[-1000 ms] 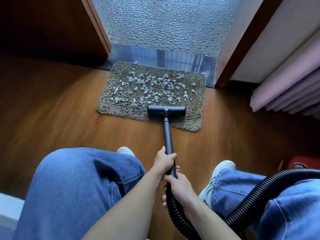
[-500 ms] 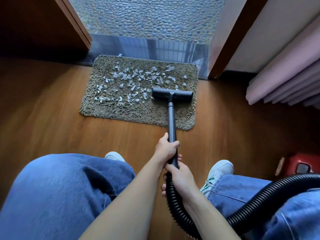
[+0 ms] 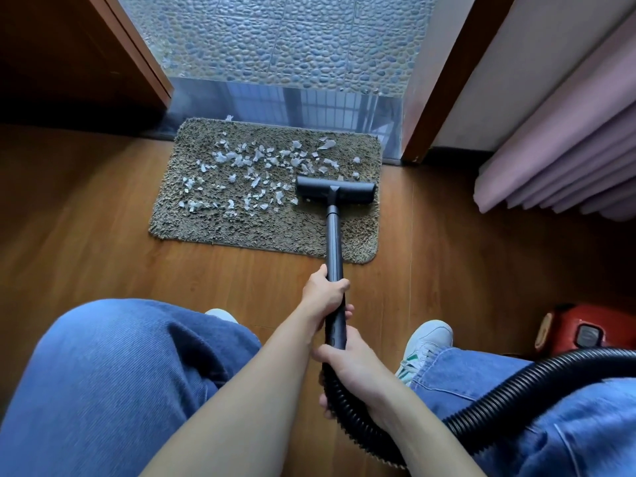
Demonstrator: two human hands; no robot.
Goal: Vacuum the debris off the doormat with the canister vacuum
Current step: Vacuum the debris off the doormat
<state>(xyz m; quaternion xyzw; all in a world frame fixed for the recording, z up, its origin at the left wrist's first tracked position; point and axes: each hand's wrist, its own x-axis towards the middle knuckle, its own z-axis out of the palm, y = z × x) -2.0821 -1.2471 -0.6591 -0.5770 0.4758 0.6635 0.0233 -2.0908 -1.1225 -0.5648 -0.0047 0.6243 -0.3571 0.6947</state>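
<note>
The left hand (image 3: 325, 290) curls its fingers round the black wand (image 3: 334, 235); nearer the body, the right hand (image 3: 354, 366) grips where it joins the ribbed hose (image 3: 516, 383). The nozzle (image 3: 335, 194) lies on the doormat (image 3: 241, 232), its right end near the mat's right edge. White debris (image 3: 254, 166) spreads left and beyond. The mat's far edge meets the threshold (image 3: 275, 105), with open wooden floor (image 3: 86, 208) to its left.

Soft daylight from the doorway (image 3: 292, 46), dark corners, edges bowed.
</note>
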